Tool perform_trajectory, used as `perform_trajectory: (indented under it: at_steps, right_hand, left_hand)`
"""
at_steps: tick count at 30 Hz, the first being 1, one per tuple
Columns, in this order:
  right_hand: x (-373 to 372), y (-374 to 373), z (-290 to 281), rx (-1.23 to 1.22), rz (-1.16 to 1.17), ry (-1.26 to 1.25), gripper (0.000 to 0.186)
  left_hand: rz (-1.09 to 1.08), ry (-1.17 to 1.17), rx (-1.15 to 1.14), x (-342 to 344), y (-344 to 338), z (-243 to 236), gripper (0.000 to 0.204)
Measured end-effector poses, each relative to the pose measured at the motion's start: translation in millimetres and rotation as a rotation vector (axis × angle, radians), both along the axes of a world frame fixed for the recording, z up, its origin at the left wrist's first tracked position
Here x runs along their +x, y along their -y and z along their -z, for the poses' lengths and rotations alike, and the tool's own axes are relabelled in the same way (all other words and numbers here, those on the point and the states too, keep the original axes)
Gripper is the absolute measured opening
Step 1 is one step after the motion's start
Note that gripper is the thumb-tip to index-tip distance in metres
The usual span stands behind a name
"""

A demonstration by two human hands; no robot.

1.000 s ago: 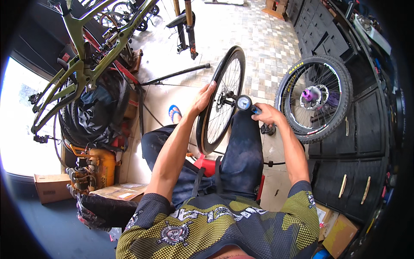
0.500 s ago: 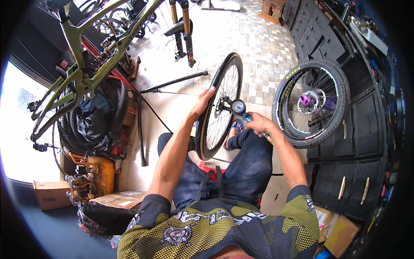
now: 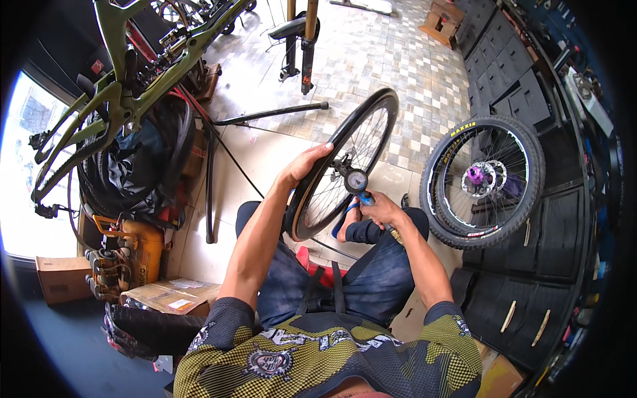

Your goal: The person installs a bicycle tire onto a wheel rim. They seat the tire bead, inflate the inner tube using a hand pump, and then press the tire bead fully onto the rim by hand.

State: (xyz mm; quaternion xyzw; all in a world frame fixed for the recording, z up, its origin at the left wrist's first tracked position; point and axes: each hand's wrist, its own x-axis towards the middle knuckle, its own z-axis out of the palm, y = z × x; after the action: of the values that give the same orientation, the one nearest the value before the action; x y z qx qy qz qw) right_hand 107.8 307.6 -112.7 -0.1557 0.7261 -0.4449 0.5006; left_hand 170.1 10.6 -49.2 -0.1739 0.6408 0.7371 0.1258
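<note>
Between my knees stands a bicycle wheel (image 3: pixel 348 130) with a black tyre, its top leaning away to the right. My left hand (image 3: pixel 310 163) is closed over the tyre on its upper left side. In my right hand (image 3: pixel 383 209) is a tyre inflator gun with a round dial gauge (image 3: pixel 357 180) and a blue part, my fingers wrapped round its grip. The gauge is in front of the spokes near the hub. Where the inflator's end meets the wheel, I cannot make out.
Two knobby-tyred wheels (image 3: pixel 443 215) lean against black cabinets (image 3: pixel 554 219) at the right. A green bike frame (image 3: pixel 174 69) hangs at upper left, its stand leg (image 3: pixel 272 114) reaching across the floor. An orange compressor (image 3: pixel 142 249) and cardboard boxes (image 3: pixel 63 278) stand at lower left.
The wheel's top has tipped further right. The gauge and my right hand have shifted slightly down and left in view. Both hands keep their holds, while the whole view has shifted a little.
</note>
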Motion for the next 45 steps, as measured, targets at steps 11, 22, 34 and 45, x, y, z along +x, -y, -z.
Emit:
perform_trajectory:
  at_steps: [11,22,34,45]
  right_hand:
    - [-4.2,-4.5,-8.9,-0.028,-0.055,0.012,0.053]
    - [-2.1,-6.2,-1.5,-0.043,-0.082,0.025,0.056]
    - [11.0,2.9,-9.9,0.078,-0.078,-0.192,0.056]
    - [21.5,-8.5,-14.3,0.363,-0.098,-0.653,0.056]
  left_hand:
    - [0.005,-0.049,-0.038,-7.5,-0.2,1.1,0.056]
    - [0.152,0.011,0.121,-2.2,2.4,11.7,0.071]
    - [0.201,-0.027,0.099,-9.8,10.5,29.5,0.060]
    - [0.164,-0.110,0.102,-11.1,-27.7,31.1,0.048]
